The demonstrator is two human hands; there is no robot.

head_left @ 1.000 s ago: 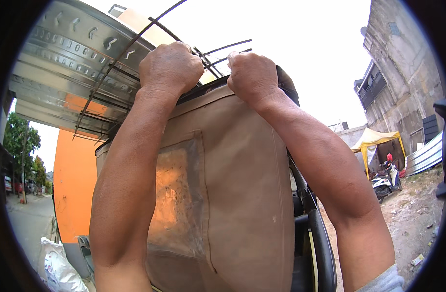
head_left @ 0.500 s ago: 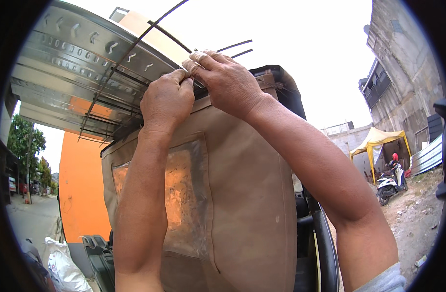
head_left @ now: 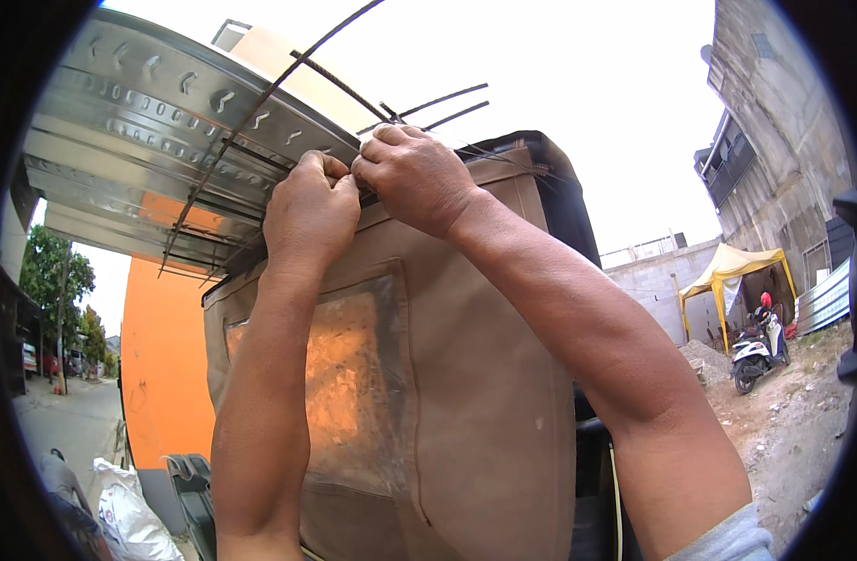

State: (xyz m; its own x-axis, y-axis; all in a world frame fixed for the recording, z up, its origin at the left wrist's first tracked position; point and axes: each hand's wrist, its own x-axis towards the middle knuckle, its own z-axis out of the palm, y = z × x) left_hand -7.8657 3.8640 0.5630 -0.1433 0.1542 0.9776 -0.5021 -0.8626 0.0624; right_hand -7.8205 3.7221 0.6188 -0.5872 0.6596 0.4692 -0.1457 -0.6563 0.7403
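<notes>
Both my arms reach up to the top edge of a brown canvas cover (head_left: 489, 346) with a clear window. My left hand (head_left: 312, 210) is closed, thumb and forefinger pinched together beside the steel rods (head_left: 340, 86). Against its fingertips, my right hand (head_left: 414, 178) is closed too, its fingers curled. Whatever lies between the fingers is hidden or too small to name. Thin dark wires (head_left: 503, 154) stretch from behind my right hand toward the cover's upper right corner. Ribbed metal sheets (head_left: 148, 122) rest above, with the rods running beneath and past them.
An orange wall (head_left: 167, 374) stands behind the cover on the left. White sacks (head_left: 129, 514) lie at the lower left, beside a street (head_left: 87, 416). To the right are a yellow canopy (head_left: 732, 271), a parked scooter (head_left: 760, 355), rubble ground and a tall grey building (head_left: 774, 140).
My right hand has come down and left, its fingers now more curled. My left hand has dropped slightly, staying pinched. More of the rods and wires shows above the hands.
</notes>
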